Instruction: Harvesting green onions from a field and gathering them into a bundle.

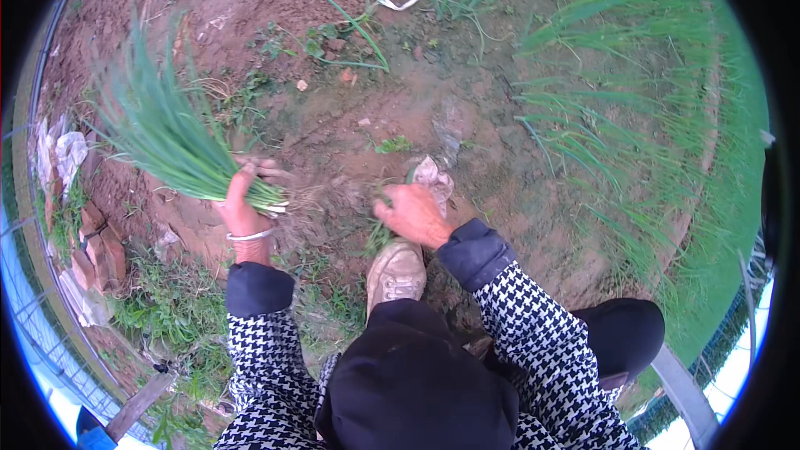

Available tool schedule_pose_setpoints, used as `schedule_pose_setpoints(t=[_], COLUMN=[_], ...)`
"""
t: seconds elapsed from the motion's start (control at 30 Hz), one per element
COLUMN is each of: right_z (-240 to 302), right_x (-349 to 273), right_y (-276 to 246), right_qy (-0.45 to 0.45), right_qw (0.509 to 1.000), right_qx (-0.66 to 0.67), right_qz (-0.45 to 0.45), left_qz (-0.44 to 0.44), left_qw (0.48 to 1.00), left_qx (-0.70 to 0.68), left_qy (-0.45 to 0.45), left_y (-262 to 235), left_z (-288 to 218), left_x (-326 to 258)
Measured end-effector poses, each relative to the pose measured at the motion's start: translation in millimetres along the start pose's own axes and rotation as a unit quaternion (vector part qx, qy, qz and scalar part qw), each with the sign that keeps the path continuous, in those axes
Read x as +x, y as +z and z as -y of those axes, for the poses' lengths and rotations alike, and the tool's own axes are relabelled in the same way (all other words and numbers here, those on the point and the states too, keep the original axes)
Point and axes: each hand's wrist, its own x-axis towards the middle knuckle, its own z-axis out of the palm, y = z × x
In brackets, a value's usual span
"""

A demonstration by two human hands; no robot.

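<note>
Green onions (179,150) fan out leftward from the left hand (240,210), which is clamped around their stalks, roots (302,200) to its right. Well apart, the right hand (414,215) curls at blurred greenery (378,238), whether gripping I cannot tell; grassy shoots (625,25) stand farther right.

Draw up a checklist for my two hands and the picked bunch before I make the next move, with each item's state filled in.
1. Left hand holds the bunch of green stalks near its root end: ok.
2. Leaves point away from the shoe: ok, they fan toward the upper left.
3. Roots free of soil: cannot tell, they are blurred.
4. Right hand empty: cannot tell; small green plants show beside it, but blur hides any grip.
5. Ground by the right hand free of litter: not ok, a pale crumpled scrap lies right there.
</note>
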Motion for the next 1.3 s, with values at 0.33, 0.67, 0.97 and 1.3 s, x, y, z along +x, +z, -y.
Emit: schedule_pose_setpoints(t=[0.33,0.67,0.97,1.3], right_z=[64,-65,-64,-14], right_x=[-32,28,33,75], right_y=[-6,-84,-91,-51], right_qy=[-0.233,0.145,0.114,0.138], right_qw=[0.969,0.930,0.978,0.972], right_qx=[0.037,-0.322,-0.067,-0.190], right_qz=[0.079,-0.104,-0.161,-0.024], left_qz=[0.034,0.042,0.053,0.088], left_qw=[0.999,0.999,0.998,0.995], left_qx=[0.003,0.005,0.002,0.024], left_qy=[0.037,0.003,-0.016,-0.051], left_y=[-8,22,33,26], left_z=[-43,12,38,38], left_x=[14,51,115,123])
